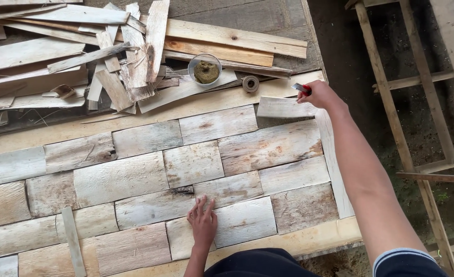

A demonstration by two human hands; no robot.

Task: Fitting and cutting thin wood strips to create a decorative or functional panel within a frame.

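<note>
The left hand [203, 221] lies flat, fingers spread, on the weathered wood pieces [196, 163] fitted together across the desk [319, 238]. The right hand [320, 94] reaches to the far edge, closed around what looks like a small red-handled knife [301, 88], just above a loose board [286, 107]. A glass jar [205, 70] and a tape roll [250, 83] sit near the scrap pile [109, 56].

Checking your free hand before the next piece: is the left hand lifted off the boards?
No, the left hand lies flat, fingers spread, on the pale wooden boards, while the right hand grips a red-handled tool.
</note>
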